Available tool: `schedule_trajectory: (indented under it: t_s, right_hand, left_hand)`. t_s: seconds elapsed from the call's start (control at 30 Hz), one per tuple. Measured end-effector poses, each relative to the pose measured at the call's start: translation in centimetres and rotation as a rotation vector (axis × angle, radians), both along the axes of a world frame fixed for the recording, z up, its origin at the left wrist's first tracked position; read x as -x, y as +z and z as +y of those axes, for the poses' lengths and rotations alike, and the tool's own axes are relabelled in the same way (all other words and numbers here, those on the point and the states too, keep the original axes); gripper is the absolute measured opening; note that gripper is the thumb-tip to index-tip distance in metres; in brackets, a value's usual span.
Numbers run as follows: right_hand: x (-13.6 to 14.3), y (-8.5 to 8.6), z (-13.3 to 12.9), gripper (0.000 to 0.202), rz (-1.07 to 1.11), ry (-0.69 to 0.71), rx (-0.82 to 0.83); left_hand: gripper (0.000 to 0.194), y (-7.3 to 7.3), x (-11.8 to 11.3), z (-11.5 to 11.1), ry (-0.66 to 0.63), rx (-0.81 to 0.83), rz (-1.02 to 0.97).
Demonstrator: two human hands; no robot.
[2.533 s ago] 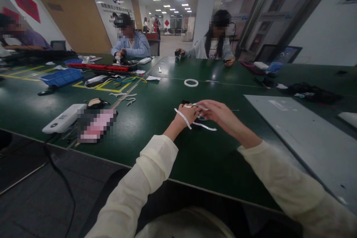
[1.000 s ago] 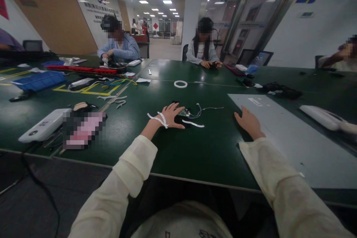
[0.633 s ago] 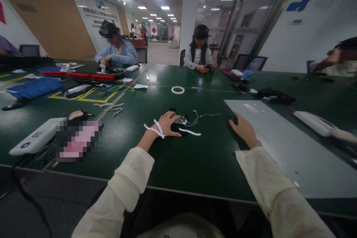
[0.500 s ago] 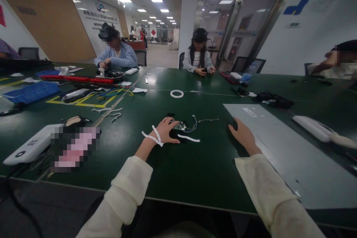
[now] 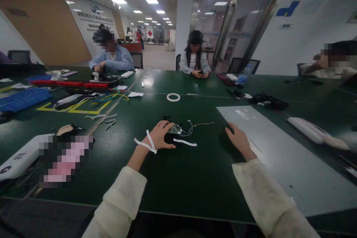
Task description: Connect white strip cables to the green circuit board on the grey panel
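Note:
My left hand (image 5: 158, 136) lies with its fingers spread at the left end of a small green circuit board (image 5: 176, 129), partly covering it. Grey-blue wires (image 5: 191, 129) run from the board's right side. A white strip (image 5: 185, 142) lies on the table just right of my left thumb. More white strips (image 5: 150, 142) cross the back of my left wrist. My right hand (image 5: 240, 139) is open and holds nothing that I can see, thumb and fingers apart. It rests at the left edge of a large grey panel (image 5: 267, 148).
A white tape ring (image 5: 173, 97) lies beyond the circuit board. To the left are loose white strips (image 5: 111, 124), a white device (image 5: 21, 156), a blurred pink item (image 5: 67, 160) and a blue tray (image 5: 25, 99). A long white object (image 5: 305, 129) rests by the panel. Other people sit around the table.
The whole view has shifted slightly, so things appear a little further left. My left hand keeps its place at the board. The fingers of my right hand appear slightly closer together.

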State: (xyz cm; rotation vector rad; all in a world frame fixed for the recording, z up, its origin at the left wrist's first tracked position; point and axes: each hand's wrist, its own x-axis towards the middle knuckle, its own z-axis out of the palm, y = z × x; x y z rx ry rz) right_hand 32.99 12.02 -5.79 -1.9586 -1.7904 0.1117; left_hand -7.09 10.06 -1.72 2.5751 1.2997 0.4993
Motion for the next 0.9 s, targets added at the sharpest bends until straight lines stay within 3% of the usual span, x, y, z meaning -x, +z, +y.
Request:
schedule_trajectory:
  t_s: [0.17,0.47,0.6,0.73,0.9]
  right_hand:
    - [2.1,0.2,-2.0,0.047,0.049,0.128,0.009]
    - [8.3,2.3,-8.6,0.044,0.181,0.431,0.079]
    - [11.2,2.5,-11.2,0.044,0.206,0.656,0.078]
    - [13.9,3.3,-13.9,0.045,0.230,0.851,0.096]
    - [17.0,4.9,-16.0,0.049,0.217,1.046,0.166]
  left_hand:
    - [0.097,1.6,0.2,-0.4,-0.005,-0.104,-0.035]
    - [0.098,7.9,-0.7,-2.4,-0.052,-0.265,-0.069]
    - [0.100,9.7,-2.1,-3.4,-0.099,-0.293,-0.102]
    - [0.101,9.3,-3.5,-4.4,-0.124,-0.275,-0.105]
    - [0.101,6.7,-4.3,-5.5,-0.107,-0.217,-0.058]
